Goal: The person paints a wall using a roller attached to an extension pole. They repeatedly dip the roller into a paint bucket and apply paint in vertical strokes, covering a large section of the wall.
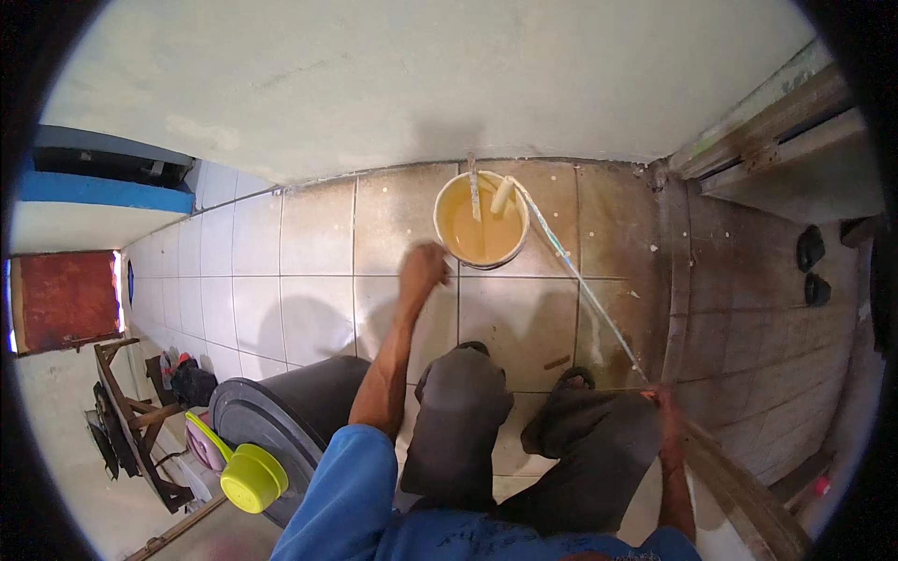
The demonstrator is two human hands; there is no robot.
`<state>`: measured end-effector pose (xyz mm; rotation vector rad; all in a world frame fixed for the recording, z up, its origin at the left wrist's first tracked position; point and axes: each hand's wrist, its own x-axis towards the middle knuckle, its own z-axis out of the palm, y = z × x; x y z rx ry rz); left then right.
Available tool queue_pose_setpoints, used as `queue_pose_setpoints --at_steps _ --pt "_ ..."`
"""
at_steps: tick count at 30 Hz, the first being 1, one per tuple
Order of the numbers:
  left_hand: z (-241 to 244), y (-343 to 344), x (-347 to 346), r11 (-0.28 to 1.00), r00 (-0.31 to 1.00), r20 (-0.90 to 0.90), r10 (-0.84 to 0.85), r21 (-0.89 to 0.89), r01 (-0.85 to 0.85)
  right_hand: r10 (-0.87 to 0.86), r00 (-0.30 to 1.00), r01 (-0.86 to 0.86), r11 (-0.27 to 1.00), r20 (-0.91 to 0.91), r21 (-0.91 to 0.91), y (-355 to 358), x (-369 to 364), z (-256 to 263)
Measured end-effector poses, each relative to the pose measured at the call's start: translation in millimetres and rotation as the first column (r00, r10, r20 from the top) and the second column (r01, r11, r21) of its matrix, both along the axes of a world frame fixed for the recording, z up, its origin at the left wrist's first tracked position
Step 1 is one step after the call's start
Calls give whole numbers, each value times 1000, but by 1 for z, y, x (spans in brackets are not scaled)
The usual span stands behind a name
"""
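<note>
A bucket of cream-coloured paint [483,235] stands on the tiled floor close to the wall. A paint-spattered flat stick [473,189] leans in it against the far rim. The pale head of a paint roller [501,195] rests inside the bucket, near its right rim. Its long, thin, paint-speckled rod [596,301] slants down to my right hand [663,414], which is closed around the handle end beside my right knee. My left hand [423,270], blurred and with curled fingers, is just off the bucket's lower left rim; whether it touches the rim is unclear.
A lidded dark plastic bin [273,435] stands at my left, with a lime-green dipper [254,478] on its lid. The painted wall [449,77] rises beyond the bucket. A wooden door frame [765,126] and dark sandals [812,252] are at right. Paint drops speckle the tiles.
</note>
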<state>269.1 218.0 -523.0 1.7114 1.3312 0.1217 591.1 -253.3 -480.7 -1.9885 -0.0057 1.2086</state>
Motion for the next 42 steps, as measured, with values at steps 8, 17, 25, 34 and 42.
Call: queue_pose_setpoints --at_steps 8,17,25,34,42 --pt "-9 112 75 722 977 94 -189 688 73 525 524 -614 779 670 -130 8 19 31" --pt "-26 94 63 737 936 322 142 597 -317 689 166 -494 677 705 -546 -50 18 -36" --pt "-18 85 43 708 934 298 198 616 -346 592 479 -561 774 648 -294 -1 9 -51" --pt "-39 97 36 602 957 287 45 757 -255 534 353 -636 739 768 -222 -9 31 -62" --pt "-39 92 39 646 961 268 64 723 -244 669 207 -495 701 713 -514 -17 44 -57"
